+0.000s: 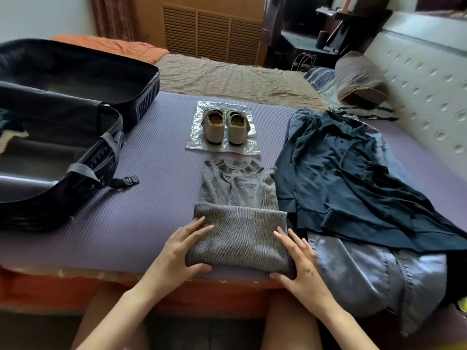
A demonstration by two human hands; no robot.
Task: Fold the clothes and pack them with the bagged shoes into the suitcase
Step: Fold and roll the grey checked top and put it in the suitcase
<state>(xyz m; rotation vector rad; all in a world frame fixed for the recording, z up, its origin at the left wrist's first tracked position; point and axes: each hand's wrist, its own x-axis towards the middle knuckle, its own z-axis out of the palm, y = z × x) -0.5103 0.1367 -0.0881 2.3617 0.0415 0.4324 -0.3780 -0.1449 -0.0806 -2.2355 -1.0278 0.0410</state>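
At the bed's near edge, the grey top (240, 238) is pressed from both sides by the left hand (182, 251) and right hand (300, 263), fingers laid nearly straight, its lower part already folded up. Just to the right, the jeans (366, 269) and dark shirt (341, 173) are left heaped and unfolded. Farther off, the shoes (225, 125) are seen standing on a flat bag (195, 140), not yet bagged, and the suitcase (63, 122) lies open at the left, so most of the task is judged still to be done.

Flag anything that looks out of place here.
The shoes stand on top of the flat plastic bag, not inside it. The dark shirt and denim lie in a rumpled, unfolded heap on the right.
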